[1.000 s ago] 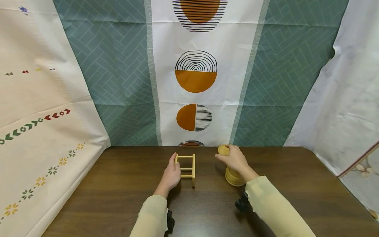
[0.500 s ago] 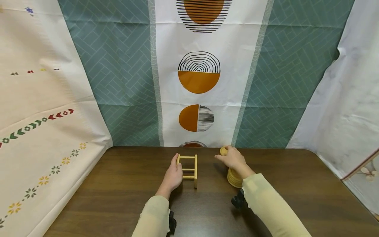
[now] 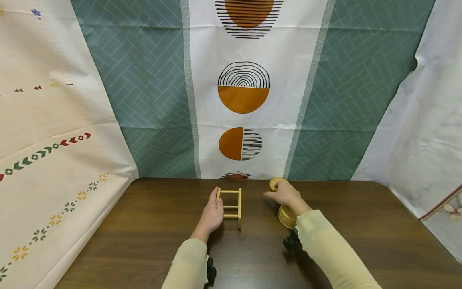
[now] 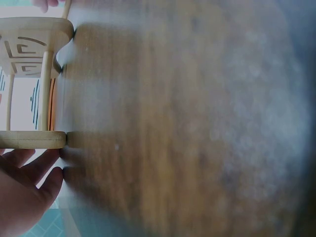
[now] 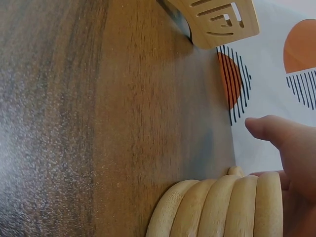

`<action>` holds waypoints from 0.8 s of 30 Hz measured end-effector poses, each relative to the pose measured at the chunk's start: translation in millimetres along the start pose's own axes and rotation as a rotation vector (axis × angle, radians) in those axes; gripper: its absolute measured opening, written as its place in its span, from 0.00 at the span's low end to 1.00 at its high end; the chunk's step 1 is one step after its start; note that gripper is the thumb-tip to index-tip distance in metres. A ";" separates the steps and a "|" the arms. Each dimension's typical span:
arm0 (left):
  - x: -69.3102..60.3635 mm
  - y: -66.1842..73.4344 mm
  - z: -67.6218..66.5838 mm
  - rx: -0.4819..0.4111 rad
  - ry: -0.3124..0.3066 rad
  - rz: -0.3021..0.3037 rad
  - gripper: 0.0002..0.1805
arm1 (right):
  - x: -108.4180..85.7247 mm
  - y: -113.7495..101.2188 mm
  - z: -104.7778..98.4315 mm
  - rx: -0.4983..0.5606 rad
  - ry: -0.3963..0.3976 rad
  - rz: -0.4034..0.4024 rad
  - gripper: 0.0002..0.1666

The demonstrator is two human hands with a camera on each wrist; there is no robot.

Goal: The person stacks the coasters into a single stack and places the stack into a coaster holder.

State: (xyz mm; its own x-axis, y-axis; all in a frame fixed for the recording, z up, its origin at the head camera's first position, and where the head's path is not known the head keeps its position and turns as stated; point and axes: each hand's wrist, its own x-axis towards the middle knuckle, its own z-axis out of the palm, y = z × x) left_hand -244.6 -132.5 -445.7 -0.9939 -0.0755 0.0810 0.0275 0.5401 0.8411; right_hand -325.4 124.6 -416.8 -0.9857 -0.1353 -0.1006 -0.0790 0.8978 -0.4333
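Note:
A small light-wood rack (image 3: pixel 231 206) with round rods stands on the table. Its end panel with cut-out lines (image 4: pixel 29 47) shows in the left wrist view. My left hand (image 3: pixel 212 214) holds the rack's left end, fingers along the outer side. To the right, several round wooden coasters (image 3: pixel 286 218) are stacked; their rounded edges show in the right wrist view. My right hand (image 3: pixel 288 196) reaches past that stack, its thumb apart from the fingers. The fingers touch another rimmed coaster (image 3: pixel 278 183) behind the stack; their tips are partly hidden.
The dark wooden table (image 3: pixel 173 257) ends at a patterned cloth backdrop (image 3: pixel 242 108) just behind the things. More cloth hangs at the left (image 3: pixel 54 160) and the right (image 3: pixel 418 148). A black wrist device (image 3: pixel 291 241) sits below the right sleeve.
The view has shifted slightly. My right fingers have moved on the rear coaster, and more of its face shows now than half a second ago. The left hand stays on the rack.

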 end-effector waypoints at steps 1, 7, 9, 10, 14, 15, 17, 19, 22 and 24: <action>-0.2 0.1 0.0 0.001 0.002 0.005 0.28 | -0.2 -0.1 0.0 -0.001 0.002 -0.001 0.39; -1.3 0.7 -0.3 0.004 -0.001 0.012 0.28 | -0.3 -3.0 -0.7 -0.007 -0.001 -0.009 0.25; -1.3 0.4 -0.5 0.006 -0.002 0.014 0.28 | -0.9 -4.6 -0.9 -0.029 0.001 -0.024 0.25; -1.4 0.1 -0.6 0.007 -0.004 0.013 0.28 | -1.2 -5.2 -0.9 -0.037 0.001 -0.031 0.25; -1.0 -0.9 -0.4 0.011 -0.008 0.011 0.28 | -4.0 -7.3 0.6 -0.069 0.004 -0.059 0.34; -1.1 -0.8 -0.4 0.008 -0.010 0.007 0.28 | -4.8 -7.7 1.2 -0.069 0.001 -0.065 0.34; -0.8 -0.7 -0.1 0.008 -0.009 0.003 0.28 | -6.7 -8.3 2.1 -0.066 0.004 -0.074 0.33; -0.8 -0.4 0.0 0.004 -0.008 -0.001 0.28 | -8.2 -8.4 2.5 -0.054 0.012 -0.081 0.31; -0.8 -0.9 0.3 0.003 -0.007 0.000 0.28 | -9.9 -7.5 2.3 -0.022 0.019 -0.073 0.32; -0.8 -0.8 0.2 0.007 -0.010 0.003 0.28 | -10.3 -5.7 2.3 -0.012 0.034 -0.067 0.34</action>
State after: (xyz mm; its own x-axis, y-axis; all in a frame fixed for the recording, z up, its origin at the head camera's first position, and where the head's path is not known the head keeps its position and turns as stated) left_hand -243.8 -132.8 -446.6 -0.9948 -0.0655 0.0780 0.0298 0.5458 0.8374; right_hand -314.4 119.9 -415.4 -0.9825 -0.1814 -0.0415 -0.1467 0.8923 -0.4270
